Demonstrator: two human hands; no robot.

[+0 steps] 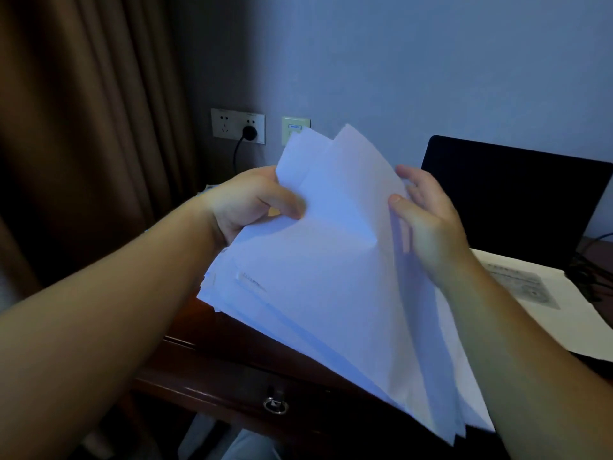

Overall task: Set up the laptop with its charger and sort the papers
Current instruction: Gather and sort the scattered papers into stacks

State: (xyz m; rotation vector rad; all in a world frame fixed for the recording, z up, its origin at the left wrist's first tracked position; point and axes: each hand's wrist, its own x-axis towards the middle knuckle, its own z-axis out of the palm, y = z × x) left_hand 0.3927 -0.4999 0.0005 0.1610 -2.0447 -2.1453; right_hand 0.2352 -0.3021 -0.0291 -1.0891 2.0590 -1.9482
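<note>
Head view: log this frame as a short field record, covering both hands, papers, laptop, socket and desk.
left hand: grips the stack's left edge, thumb on top
right hand: holds the right edge of the upper sheets
papers: loose white stack, fanned, held above the desk
laptop: open, screen dark
wall socket: black plug inserted
desk: dark wood, drawer ring-pull
printed sheet: lying flat by the laptop

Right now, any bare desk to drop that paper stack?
Only a strip of dark desk top shows, between the left hand and the held paper stack. Right side is crowded: printed sheet beside the laptop, cables behind.
</note>
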